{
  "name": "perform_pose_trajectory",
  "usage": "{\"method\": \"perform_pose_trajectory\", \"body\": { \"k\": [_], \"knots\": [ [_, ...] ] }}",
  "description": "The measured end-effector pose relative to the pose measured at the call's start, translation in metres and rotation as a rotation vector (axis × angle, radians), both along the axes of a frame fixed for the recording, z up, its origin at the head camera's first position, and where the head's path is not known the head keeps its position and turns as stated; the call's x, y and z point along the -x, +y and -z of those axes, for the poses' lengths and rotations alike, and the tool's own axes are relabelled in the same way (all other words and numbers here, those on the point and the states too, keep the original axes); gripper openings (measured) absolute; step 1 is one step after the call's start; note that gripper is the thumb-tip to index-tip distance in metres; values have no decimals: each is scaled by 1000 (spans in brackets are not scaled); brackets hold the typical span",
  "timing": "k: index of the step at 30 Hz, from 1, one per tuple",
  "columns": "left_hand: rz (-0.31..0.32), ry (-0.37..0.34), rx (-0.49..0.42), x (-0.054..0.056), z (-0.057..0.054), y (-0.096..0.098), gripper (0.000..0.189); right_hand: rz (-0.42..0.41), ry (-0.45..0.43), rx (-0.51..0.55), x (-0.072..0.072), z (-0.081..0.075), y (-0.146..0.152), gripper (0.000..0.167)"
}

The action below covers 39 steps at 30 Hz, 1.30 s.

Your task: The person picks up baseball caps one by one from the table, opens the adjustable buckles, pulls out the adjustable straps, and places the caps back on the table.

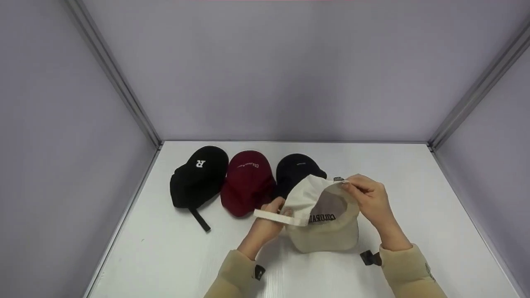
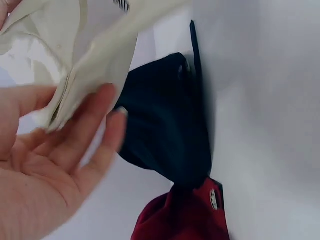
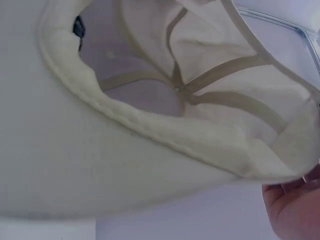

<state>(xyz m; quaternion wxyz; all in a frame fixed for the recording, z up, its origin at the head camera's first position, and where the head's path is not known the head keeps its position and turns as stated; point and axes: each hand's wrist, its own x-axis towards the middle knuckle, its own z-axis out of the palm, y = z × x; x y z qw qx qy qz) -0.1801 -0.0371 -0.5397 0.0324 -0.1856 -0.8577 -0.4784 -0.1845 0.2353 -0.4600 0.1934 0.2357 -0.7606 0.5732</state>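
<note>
A cream baseball cap (image 1: 323,241) with dark lettering is held up between both hands, its hollow inside turned partly toward the head camera. My left hand (image 1: 269,223) pinches the cap's edge at the left, where a loose cream strap (image 1: 273,217) sticks out. In the left wrist view the thumb and fingers of that hand (image 2: 55,165) lie on either side of the fabric. My right hand (image 1: 370,198) pinches the upper right rim between thumb and fingers. The right wrist view shows the cap's brim (image 3: 100,160) and seamed lining (image 3: 215,50) close up.
Behind the cream cap lies a dark navy cap (image 1: 296,167), partly covered by it. A dark red cap (image 1: 248,182) and a black cap (image 1: 201,178) with a white R and a trailing strap (image 1: 200,219) lie to its left on the white table (image 1: 165,256). Grey walls (image 1: 290,82) enclose the table.
</note>
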Motion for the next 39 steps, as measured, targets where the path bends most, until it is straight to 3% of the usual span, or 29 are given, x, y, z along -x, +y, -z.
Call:
{"method": "perform_pose_trajectory", "body": {
  "k": [3, 7, 11, 14, 18, 21, 23, 26, 30, 35, 39],
  "knots": [
    [-20, 47, -79, 1, -3, 1, 6, -87, -18, 31, 2, 11, 11, 22],
    [-21, 45, -225, 2, -7, 1, 8, -188, -39, 30, 1, 20, 20, 25],
    [-29, 46, -321, 3, -11, 0, 10, -198, -63, -49, -4, 25, 24, 27],
    [-23, 33, -365, 4, -13, -1, 9, -180, -105, -129, -11, 19, 24, 24],
    [-14, 12, -394, -3, -29, -2, 7, -232, -166, -196, -19, 10, 24, 33],
    [-12, 21, -399, -9, -42, -2, 5, -261, -186, -196, -14, 20, 31, 36],
    [-11, 33, -404, -9, -44, -3, 5, -218, -177, -184, -7, 29, 35, 33],
    [-19, 38, -393, -10, -43, -3, 4, -66, -158, -200, 2, 37, 35, 30],
    [-21, 43, -376, -12, -45, -3, 4, 100, -111, -320, 9, 42, 30, 40],
    [-17, 45, -351, -14, -49, -2, 5, 151, -141, -433, 15, 48, 24, 46],
    [-1, 32, -344, -15, -50, -2, 5, 184, -202, -463, 19, 51, 20, 34]
  ]
}}
